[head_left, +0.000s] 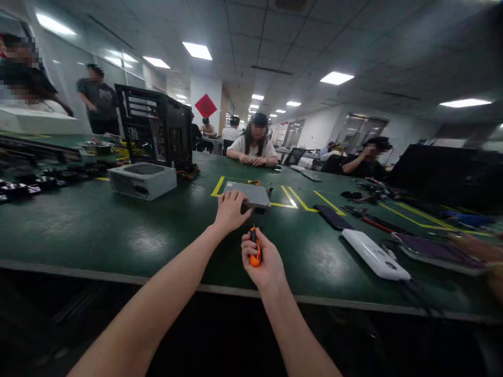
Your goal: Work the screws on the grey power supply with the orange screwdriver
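My right hand (265,257) is wrapped round the orange and black handle of a screwdriver (255,254). Its thin shaft points away from me, towards the front side of a flat grey metal box (251,195). Whether the tip touches the box cannot be made out. My left hand (231,212) grips the box at its near left corner, fingers over the top and thumb at the front edge. A pale label is on the box's top, and coloured wires show behind it. The box lies on the green table (176,230), beside yellow tape lines.
Left of my hands stand a grey power supply (143,180) and a black computer case (157,125). To the right lie a black phone (333,217), a white device (375,254) and a tablet-like device (436,251). Another person (255,141) sits across the table.
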The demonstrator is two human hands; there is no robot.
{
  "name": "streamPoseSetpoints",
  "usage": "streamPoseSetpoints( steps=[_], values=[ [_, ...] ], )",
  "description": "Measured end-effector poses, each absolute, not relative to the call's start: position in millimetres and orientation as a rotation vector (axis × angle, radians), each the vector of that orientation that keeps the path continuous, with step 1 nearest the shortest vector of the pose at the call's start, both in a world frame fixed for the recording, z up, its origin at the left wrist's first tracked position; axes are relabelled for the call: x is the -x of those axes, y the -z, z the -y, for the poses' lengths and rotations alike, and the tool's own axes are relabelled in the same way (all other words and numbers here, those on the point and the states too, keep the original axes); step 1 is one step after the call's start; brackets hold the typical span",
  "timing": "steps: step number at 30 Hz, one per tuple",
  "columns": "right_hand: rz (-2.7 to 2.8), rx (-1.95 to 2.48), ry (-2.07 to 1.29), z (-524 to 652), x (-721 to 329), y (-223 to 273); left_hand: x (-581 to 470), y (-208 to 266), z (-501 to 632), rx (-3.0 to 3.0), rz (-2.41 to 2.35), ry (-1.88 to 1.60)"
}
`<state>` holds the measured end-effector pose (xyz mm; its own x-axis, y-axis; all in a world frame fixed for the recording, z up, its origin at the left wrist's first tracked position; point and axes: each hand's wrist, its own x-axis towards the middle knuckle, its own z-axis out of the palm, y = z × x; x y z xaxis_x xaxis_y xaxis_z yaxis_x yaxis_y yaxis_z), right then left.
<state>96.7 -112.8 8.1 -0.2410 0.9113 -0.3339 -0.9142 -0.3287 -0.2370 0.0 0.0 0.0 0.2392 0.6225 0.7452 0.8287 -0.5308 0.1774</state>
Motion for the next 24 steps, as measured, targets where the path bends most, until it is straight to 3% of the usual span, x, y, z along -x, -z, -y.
streamPoseSetpoints(
  steps=[24],
  values=[
    [-0.032, 0.454, -1.869, 114.8, -95.7, -11.7, -0.5, -1.7, 0.7, 2.291, 1.358, 1.18]
  ],
)
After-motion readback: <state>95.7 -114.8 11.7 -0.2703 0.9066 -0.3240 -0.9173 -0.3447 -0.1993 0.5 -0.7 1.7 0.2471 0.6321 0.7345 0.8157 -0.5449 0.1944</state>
